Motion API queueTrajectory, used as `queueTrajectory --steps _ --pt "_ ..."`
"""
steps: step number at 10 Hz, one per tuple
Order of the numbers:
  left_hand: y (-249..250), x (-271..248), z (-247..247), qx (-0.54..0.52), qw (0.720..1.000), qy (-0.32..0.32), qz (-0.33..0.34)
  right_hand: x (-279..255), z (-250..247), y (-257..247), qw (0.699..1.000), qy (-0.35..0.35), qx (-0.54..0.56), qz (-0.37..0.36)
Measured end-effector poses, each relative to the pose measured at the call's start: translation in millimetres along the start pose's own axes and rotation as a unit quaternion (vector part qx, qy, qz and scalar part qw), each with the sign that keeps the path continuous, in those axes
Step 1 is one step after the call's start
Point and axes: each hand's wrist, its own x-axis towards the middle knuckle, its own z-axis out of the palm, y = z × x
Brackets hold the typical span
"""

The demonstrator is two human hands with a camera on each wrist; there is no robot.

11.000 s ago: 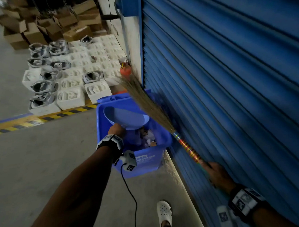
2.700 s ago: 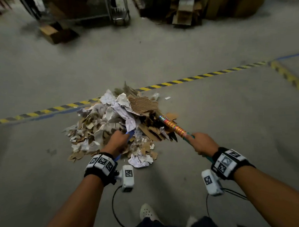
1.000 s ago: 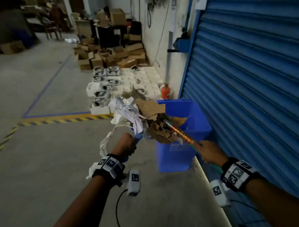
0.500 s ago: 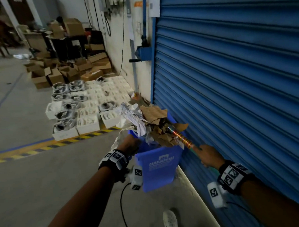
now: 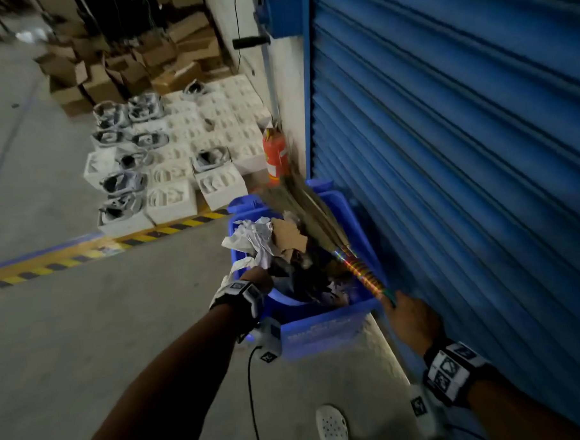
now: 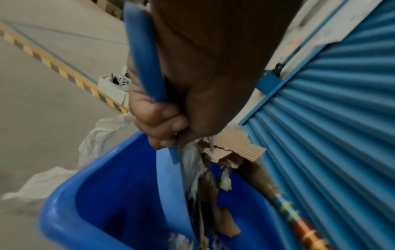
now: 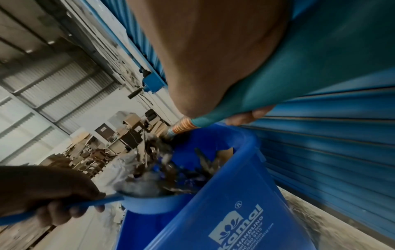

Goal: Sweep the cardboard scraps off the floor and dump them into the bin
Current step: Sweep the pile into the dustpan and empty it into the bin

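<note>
Tipping now: the blue dustpan (image 5: pixel 287 298) is over the open blue bin (image 5: pixel 323 328), where half a second ago it was held level just short of the rim. Cardboard scraps (image 5: pixel 287 235) and crumpled paper are sliding off the pan into the bin; the left-wrist view shows pieces mid-fall inside the walls.

Left hand (image 5: pixel 256 281) is wrapped tight around the dustpan handle. Right hand (image 5: pixel 411 321) is clenched on the broom (image 5: pixel 357 266) handle, bristles laid over the load on the bin's far side, next to the blue roller shutter (image 5: pixel 461 145).

Broom looks like it's acting as a hold-down and pusher, so the pile goes in rather than over the edge.

Status: this load is mostly above or inside the bin, dump step underway, not finished. A white paper or plastic piece (image 6: pixel 100 130) hangs outside the near-left rim and could drop to the floor (image 5: pixel 87 328).

Floor near the bin shows no loose scraps in the head view. Can't tell from here whether more of the pile is left elsewhere.

Red extinguisher (image 5: pixel 274 154) sits behind the bin, not in the way.
</note>
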Motion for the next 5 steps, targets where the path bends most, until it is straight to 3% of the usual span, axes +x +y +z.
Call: queueTrajectory --steps 1,3,5 --pt "-11 75 23 0.059 0.998 0.012 0.010 25 -1 10 1.000 0.004 -0.006 0.003" --pt "14 49 6 0.150 0.989 -0.005 0.008 40 -4 24 1.000 0.011 -0.014 -0.020" --pt "52 19 -24 0.149 0.987 -0.029 0.042 41 -7 24 0.999 0.026 -0.011 -0.019"
